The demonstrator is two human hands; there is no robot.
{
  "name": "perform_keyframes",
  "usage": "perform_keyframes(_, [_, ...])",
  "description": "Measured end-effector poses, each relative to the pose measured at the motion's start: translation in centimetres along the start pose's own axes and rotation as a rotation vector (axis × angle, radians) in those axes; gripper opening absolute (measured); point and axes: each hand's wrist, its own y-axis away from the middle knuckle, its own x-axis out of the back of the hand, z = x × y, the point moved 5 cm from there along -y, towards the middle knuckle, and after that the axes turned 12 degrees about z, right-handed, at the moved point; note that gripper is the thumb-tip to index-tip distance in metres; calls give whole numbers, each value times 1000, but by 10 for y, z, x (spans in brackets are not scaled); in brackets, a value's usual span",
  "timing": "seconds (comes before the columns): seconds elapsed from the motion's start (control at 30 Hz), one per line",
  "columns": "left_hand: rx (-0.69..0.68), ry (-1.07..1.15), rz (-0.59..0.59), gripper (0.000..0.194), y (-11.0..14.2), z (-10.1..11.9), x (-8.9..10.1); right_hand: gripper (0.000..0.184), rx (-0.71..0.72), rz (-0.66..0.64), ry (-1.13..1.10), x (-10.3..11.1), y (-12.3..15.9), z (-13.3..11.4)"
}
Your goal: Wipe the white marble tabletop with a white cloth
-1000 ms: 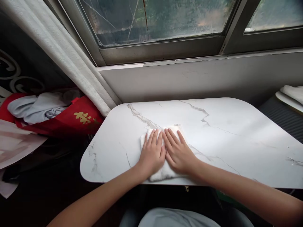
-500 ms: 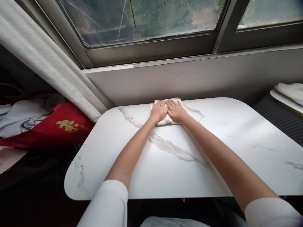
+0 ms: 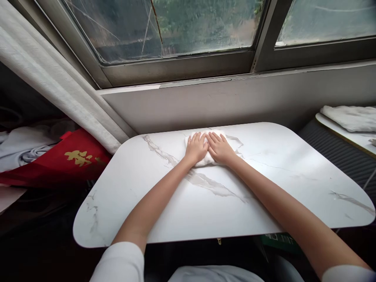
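in the head view, our left hand (image 3: 196,149) and right hand (image 3: 219,149) press down side by side, fingers slightly spread, on a folded white cloth (image 3: 208,159) near the far edge of the white marble-patterned table (image 3: 117,203); a red fabric bag (image 3: 79,156) lies beyond its left end.

At twelve o'clock, soft daylight came through a streaked glass window (image 3: 182,33) in a grey metal frame (image 3: 182,68), above a plain pale wall (image 3: 205,102). A long cream fabric curtain (image 3: 58,74) hung at ten o'clock. Below the wall stood a white marble-patterned counter (image 3: 264,207) with rounded corners. Deep shadow filled seven o'clock.
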Motion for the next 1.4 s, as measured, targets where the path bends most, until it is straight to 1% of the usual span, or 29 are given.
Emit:
perform_keyframes(0.1, [-26,3,1,50,41,23,10,56,49,16,16,17,42,-10])
perform_keyframes(0.2, [-54,8,-27,51,88,48,21,57,107,60,23,39,92,-25])
perform_keyframes(0.33, [-156,67,-55,53,145,79,34,68,145,135,44,72,156,-47])
perform_keyframes(0.43, [-231,109,-51,54,171,95,39,75,120,152,37,88,186,-54])
perform_keyframes(0.5, [-259,124,-54,55,175,101,39,74,105,144,36,91,194,-51])
perform_keyframes(0.57, [-264,135,-68,55,167,104,35,72,102,123,51,87,193,-42])
perform_keyframes(0.67, [-228,147,-98,55,137,104,24,66,75,54,71,71,174,-15])
perform_keyframes(0.73, [-193,149,-98,54,108,101,13,62,30,-6,64,57,150,8])
perform_keyframes(0.83, [-146,137,-76,52,58,93,-4,58,-45,-70,38,37,106,41])
perform_keyframes(0.97, [-106,107,-52,51,-5,82,-25,56,-109,-52,45,19,47,75])
perform_keyframes(1.07, [-88,102,-28,49,-41,80,-38,55,-123,-16,34,10,17,97])
perform_keyframes(1.13, [-68,107,-24,48,-57,81,-44,55,-135,1,13,7,5,109])
perform_keyframes(1.23, [-41,108,-14,48,-70,83,-51,55,-153,-9,9,3,-4,120])
perform_keyframes(1.3, [-35,102,-6,49,-72,85,-54,55,-156,-14,18,3,-3,122])
perform_keyframes(1.4, [-40,91,-8,50,-66,90,-53,55,-149,6,26,6,5,122])
